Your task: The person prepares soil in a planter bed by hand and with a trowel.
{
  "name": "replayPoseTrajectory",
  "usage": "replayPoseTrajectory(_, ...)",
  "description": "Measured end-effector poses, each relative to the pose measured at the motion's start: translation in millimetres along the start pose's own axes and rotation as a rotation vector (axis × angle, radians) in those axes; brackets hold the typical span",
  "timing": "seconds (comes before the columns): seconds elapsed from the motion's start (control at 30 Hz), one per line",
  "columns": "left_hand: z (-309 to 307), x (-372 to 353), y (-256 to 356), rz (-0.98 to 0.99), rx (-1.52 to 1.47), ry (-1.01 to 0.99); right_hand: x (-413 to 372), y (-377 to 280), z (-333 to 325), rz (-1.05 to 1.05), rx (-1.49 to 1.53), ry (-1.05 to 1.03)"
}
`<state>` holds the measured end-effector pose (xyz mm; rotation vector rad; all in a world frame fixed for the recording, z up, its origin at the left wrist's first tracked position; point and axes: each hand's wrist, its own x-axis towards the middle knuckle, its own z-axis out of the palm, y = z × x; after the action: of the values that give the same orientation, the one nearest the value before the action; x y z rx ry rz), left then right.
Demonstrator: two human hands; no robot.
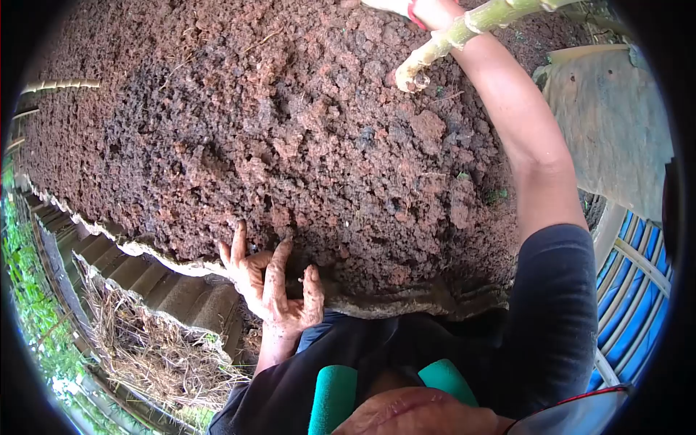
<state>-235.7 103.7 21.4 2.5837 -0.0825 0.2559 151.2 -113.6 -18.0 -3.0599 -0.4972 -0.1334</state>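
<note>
My left hand is at the near edge of a raised bed of crumbly reddish-brown soil. Its dirt-covered fingers are bent but spread apart, with the tips at the soil and nothing visible between them. My right arm stretches over the bed to the top of the view. Only a sliver of my right hand shows there, beyond a red wristband, and its fingers are cut off by the frame. A pale green, knobbly plant stem crosses above my right forearm, its blunt end over the soil.
Corrugated sheeting borders the bed at lower left, beside a heap of dry straw. A worn greyish sheet hangs at right, above blue slatted material. Green plants grow at far left.
</note>
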Motion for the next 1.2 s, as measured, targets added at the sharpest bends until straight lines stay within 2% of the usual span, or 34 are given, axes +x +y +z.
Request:
replayPoseTrajectory(0.1, 3, -2, -5, 0.0, -0.018, 0.063, -23, 42, 7, 0.007, -0.161, -0.076)
replayPoseTrajectory(0.17, 5, -3, -3, -0.009, -0.028, 0.078, -30, 71, 2, 0.014, -0.007, -0.262)
replayPoseTrajectory(0.27, 3, 1, 1, -0.03, -0.054, 0.05, -36, 99, 20, -0.182, 0.037, 0.301)
replayPoseTrajectory(0.3, 4, 0, 0, -0.023, -0.06, 0.067, -34, 113, 12, 0.048, 0.271, 0.099)
replayPoseTrajectory(0.37, 5, -2, -2, -0.008, -0.077, 0.084, -47, 114, -4, 0.251, 0.648, 0.178)
replayPoseTrajectory(0.4, 5, -1, -2, -0.009, -0.076, 0.074, -51, 107, -32, 0.283, 0.248, 0.048)
replayPoseTrajectory(0.43, 3, 0, -1, -0.01, -0.074, 0.059, -52, 154, 24, 0.143, 0.262, 0.373)
replayPoseTrajectory(0.5, 2, 1, 0, -0.01, -0.066, 0.034, -82, 140, 1, -0.199, -0.144, -0.076)
replayPoseTrajectory(0.57, 1, 4, 2, -0.011, -0.057, 0.016, -92, 136, 19, -0.361, -0.173, 0.243)
replayPoseTrajectory(0.63, 2, 4, 0, -0.007, -0.077, 0.001, -79, 131, 20, -0.259, 0.204, 0.314)
replayPoseTrajectory(0.7, 1, 6, 2, -0.009, -0.055, -0.022, -39, 74, -22, 0.174, 0.98, 0.101)
replayPoseTrajectory(0.73, 0, 5, 1, -0.001, -0.054, -0.028, -16, 73, -16, 0.186, 0.971, 0.13)
replayPoseTrajectory(0.77, 1, 5, 0, 0.009, -0.051, -0.022, 1, 72, -11, 0.173, 0.727, 0.175)
replayPoseTrajectory(0.83, -1, 6, 2, 0.022, -0.039, -0.027, 14, 49, -3, 0.442, 0.806, -0.071)
replayPoseTrajectory(0.9, 0, 4, 0, 0.032, -0.05, -0.022, 13, 61, 55, 0.12, 0.569, 0.336)
replayPoseTrajectory(0.93, 1, 3, 0, 0.031, -0.052, -0.005, -7, 65, 13, -0.135, 0.808, 0.072)
replayPoseTrajectory(0.97, 3, 3, 0, 0.026, -0.051, 0.008, -30, 69, -4, -0.157, 0.9, 0.085)
replayPoseTrajectory(1.03, 6, 1, -1, 0.056, -0.007, 0.045, -90, 58, -31, 0.184, 1.162, 0.127)
replayPoseTrajectory(1.07, 7, 0, 0, 0.067, 0.007, 0.065, -112, 81, -32, 0.208, 0.547, 0.063)
replayPoseTrajectory(1.1, 8, 0, 0, 0.079, 0.001, 0.1, -139, 70, -50, 0.154, 0.212, 0.023)
replayPoseTrajectory(1.13, 10, -1, -1, 0.086, 0.0, 0.139, -162, 74, -53, 0.007, 0.087, -0.138)
replayPoseTrajectory(1.2, 14, -4, -2, 0.075, 0.052, 0.203, -219, 67, -42, 0.27, 0.565, 0.118)
